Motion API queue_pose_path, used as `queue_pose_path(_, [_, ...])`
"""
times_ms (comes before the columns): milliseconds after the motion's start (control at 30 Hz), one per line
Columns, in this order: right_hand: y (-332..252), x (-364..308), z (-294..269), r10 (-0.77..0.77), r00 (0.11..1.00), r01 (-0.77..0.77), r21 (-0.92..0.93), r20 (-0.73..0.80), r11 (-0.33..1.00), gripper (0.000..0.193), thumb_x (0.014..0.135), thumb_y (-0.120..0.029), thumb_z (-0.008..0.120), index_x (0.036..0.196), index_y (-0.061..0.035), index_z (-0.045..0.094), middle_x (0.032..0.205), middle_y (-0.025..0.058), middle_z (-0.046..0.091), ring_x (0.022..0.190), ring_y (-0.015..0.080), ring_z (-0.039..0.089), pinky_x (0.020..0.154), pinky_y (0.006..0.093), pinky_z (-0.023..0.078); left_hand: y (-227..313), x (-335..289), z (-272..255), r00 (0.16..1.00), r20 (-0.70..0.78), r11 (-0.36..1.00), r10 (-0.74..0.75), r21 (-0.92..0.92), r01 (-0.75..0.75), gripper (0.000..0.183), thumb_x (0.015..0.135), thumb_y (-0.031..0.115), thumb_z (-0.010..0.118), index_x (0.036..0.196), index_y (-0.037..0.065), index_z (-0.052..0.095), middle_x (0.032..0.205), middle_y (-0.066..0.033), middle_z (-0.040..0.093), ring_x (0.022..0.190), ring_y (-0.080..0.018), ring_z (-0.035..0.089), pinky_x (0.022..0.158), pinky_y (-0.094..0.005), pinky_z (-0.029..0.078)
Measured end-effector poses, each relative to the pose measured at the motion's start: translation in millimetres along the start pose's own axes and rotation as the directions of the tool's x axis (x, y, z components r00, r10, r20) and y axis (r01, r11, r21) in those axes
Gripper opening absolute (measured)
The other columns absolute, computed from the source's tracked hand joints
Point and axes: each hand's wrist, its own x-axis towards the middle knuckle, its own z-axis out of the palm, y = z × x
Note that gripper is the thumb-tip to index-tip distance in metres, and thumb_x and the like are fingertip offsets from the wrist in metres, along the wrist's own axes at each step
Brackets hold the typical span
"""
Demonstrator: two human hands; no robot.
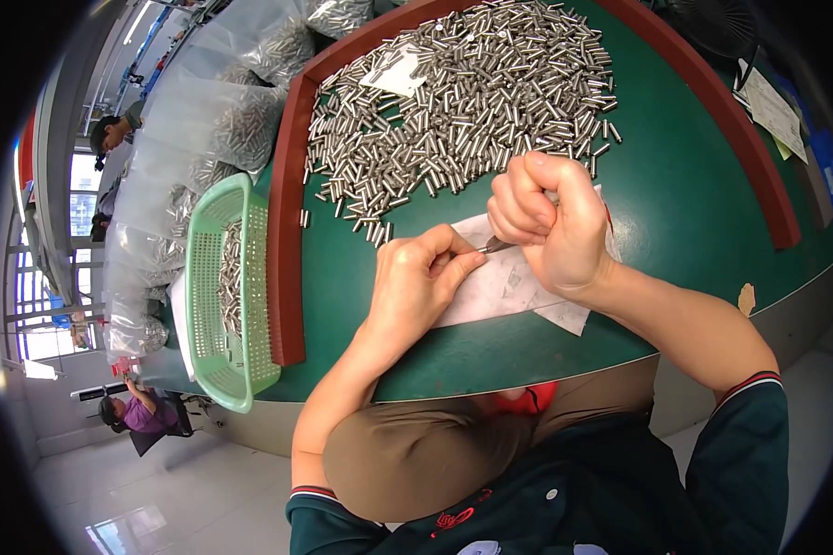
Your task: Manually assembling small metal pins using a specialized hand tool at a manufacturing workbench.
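My left hand point(409, 282) is closed, pinching a small silver metal pin point(482, 250) between thumb and forefinger. Wrapped in the fist of my right hand point(555, 217) is a tool with a dark, narrow metal tip point(498, 244); the tip meets or nearly meets the pin, and the fingers hide most of the tool. Both hands are over a smudged white sheet point(472, 301) on the green tabletop point(685, 222). Beyond them spreads a large heap of similar metal pins point(491, 111), with a scrap of white paper point(400, 74) lying on it.
Dark red rails point(288, 222) border the work area left, back and right. Outside the left rail stands a light green perforated basket point(215, 361) with pins inside. Clear bags of pins point(248, 125) line the far left. Papers point(773, 111) lie at right. Two people point(153, 412) are in the background.
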Motion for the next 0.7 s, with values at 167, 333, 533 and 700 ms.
queue_pose_path(167, [1.4,-0.6,1.2,-0.015,1.000,0.015,-0.028,0.003,0.999,0.038,0.083,-0.023,0.033,0.048,-0.0123,0.024,0.042,-0.0023,0.023,0.039,0.0078,0.017,0.040,0.0241,0.017,1.0,0.4,0.3,1.000,-0.001,1.000,0.011,-0.005,-0.011,0.010,0.070,0.005,0.067,0.067,-0.001,0.059,0.044,0.0026,0.036,0.043,-0.0044,0.029,0.039,-0.0225,0.024])
queue_pose_path(333, [4.1,-2.3,4.3,-0.047,0.999,0.048,-0.084,0.019,0.995,0.037,0.082,-0.021,0.033,0.047,-0.0114,0.025,0.042,-0.0018,0.024,0.040,0.0077,0.017,0.040,0.0241,0.017,1.0,2.1,-1.4,0.999,0.034,1.000,-0.002,0.016,0.002,0.012,0.069,0.006,0.067,0.068,-0.001,0.057,0.044,-0.0076,0.043,0.038,-0.0129,0.035,0.039,-0.0284,0.031])
queue_pose_path(533, [3.4,-6.7,9.7,-0.073,0.996,0.079,-0.157,0.044,0.984,0.033,0.079,-0.015,0.037,0.049,-0.0057,0.027,0.046,-0.0014,0.029,0.046,0.0058,0.024,0.042,0.0241,0.022,0.4,3.9,-0.6,0.999,0.037,1.000,0.003,-0.026,-0.002,0.012,0.068,0.007,0.068,0.068,-0.001,0.058,0.045,-0.0078,0.044,0.038,-0.0135,0.036,0.039,-0.0278,0.032])
queue_pose_path(700, [9.6,-7.0,7.0,-0.140,0.986,0.161,-0.290,0.091,0.943,0.031,0.077,-0.014,0.038,0.050,-0.0039,0.028,0.047,-0.0001,0.030,0.047,0.0060,0.025,0.041,0.0251,0.023,4.4,6.3,-3.0,0.998,0.065,1.000,-0.016,0.014,0.016,0.013,0.068,0.007,0.068,0.067,-0.001,0.058,0.045,-0.0078,0.045,0.038,-0.0120,0.036,0.040,-0.0275,0.033])
